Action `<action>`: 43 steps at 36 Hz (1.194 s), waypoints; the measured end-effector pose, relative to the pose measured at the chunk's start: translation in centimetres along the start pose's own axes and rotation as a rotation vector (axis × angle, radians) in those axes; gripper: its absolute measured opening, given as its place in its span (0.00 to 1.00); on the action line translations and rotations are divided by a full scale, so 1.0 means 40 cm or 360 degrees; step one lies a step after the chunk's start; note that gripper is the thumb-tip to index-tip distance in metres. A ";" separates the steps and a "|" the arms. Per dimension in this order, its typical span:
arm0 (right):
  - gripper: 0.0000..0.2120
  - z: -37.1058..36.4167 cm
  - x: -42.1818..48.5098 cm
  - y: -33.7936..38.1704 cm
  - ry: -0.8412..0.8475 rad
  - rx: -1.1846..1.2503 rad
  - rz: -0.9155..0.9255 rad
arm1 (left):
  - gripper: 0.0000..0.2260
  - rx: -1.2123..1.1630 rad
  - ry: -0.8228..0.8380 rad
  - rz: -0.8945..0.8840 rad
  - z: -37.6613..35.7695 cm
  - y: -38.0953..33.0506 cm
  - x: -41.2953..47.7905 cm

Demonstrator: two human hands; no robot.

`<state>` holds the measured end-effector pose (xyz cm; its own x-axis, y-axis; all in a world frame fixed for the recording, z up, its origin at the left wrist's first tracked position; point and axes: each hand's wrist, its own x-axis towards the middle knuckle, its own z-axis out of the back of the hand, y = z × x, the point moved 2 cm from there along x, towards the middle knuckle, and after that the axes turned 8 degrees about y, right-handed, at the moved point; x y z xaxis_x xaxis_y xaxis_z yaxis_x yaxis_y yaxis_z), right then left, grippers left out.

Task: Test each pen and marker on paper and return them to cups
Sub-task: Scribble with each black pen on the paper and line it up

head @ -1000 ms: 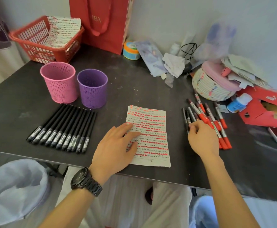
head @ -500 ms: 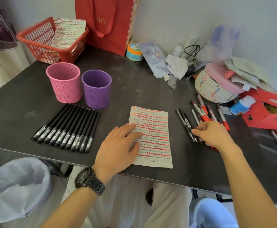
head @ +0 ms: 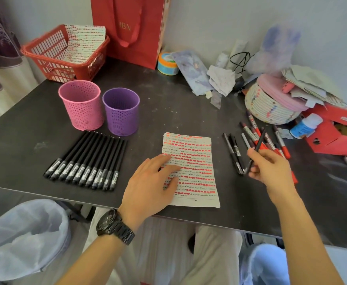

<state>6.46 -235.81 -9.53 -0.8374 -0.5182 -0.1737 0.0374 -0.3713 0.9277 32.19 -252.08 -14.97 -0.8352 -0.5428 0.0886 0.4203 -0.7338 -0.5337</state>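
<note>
A sheet of paper (head: 197, 159) covered in red and black test marks lies at the table's middle. My left hand (head: 154, 184) rests flat on its left part. My right hand (head: 269, 167) holds a black pen (head: 259, 145) lifted off the table, tilted up to the right. Two black pens (head: 233, 150) lie just left of that hand, and several red markers (head: 255, 130) lie behind it. A row of several black pens (head: 88, 159) lies at the left. Behind that row stand a pink cup (head: 82, 103) and a purple cup (head: 121, 111).
A red basket (head: 51, 58) holding marked paper and a red bag (head: 131, 27) stand at the back left. A woven basket (head: 267, 105), papers and a red box (head: 337, 130) crowd the right. A lined bin (head: 24, 237) sits below the table's front edge.
My right hand has taken a black pen from the group on the right and lifted it off the table. My left hand has stayed on the paper.
</note>
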 end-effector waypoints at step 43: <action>0.10 -0.210 -0.233 -0.060 0.0161 0.0886 0.0329 | 0.18 0.0059 -0.0240 -0.0291 0.005 -0.032 -0.029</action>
<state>18.77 -236.56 -12.91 -0.7863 -0.6174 0.0233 -0.1201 0.1898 0.9744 32.69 -250.60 -14.24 -0.8375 -0.4521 0.3069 0.2819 -0.8386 -0.4661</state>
